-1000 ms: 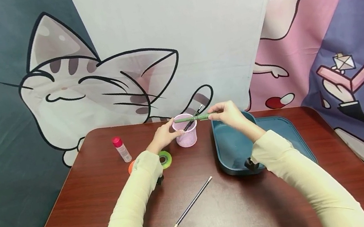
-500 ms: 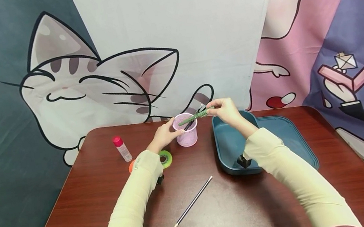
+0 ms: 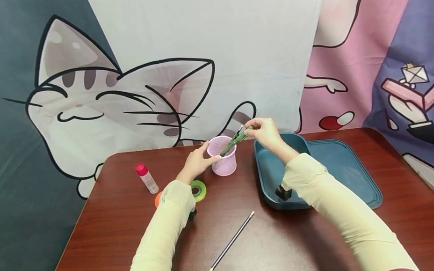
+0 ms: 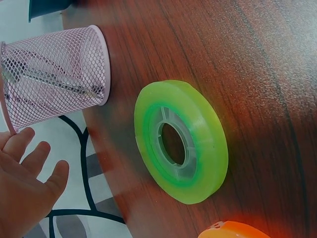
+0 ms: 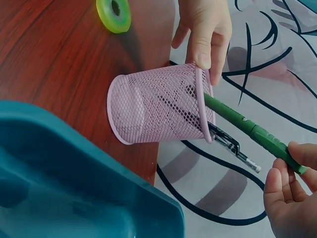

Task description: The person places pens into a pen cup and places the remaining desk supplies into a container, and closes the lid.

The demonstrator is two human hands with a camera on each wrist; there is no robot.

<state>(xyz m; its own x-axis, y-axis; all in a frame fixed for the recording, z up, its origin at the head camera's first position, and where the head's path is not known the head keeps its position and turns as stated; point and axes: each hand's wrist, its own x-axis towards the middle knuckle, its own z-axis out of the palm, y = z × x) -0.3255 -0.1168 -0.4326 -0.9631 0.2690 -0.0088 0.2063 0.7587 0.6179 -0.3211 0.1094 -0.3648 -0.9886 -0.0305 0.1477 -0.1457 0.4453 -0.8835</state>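
Note:
A pink mesh pen cup (image 3: 224, 167) stands upright near the back edge of the table. My left hand (image 3: 196, 161) holds its rim, the thumb (image 5: 202, 53) at the near side of the mouth. With thumb and fingertips my right hand (image 3: 265, 135) pinches one end of a green marker (image 5: 250, 128). The marker's other end slants down into the cup's mouth. A black pen (image 5: 225, 139) with a clip leans inside, beside a silver-ended stick. Through the mesh their lower parts show as dark lines.
Right of the cup are a blue bin (image 3: 275, 178) and a flat blue lid (image 3: 337, 159). A pencil (image 3: 231, 243) lies in front. Left stand a red-capped glue stick (image 3: 146, 179), a green tape roll (image 4: 208, 134) and an orange roll (image 4: 233, 231), partly hidden.
The green marker has tilted from level above the cup to steeply slanted, its lower end now inside the mouth. My right hand moved slightly left and turned; my left hand stayed at the rim.

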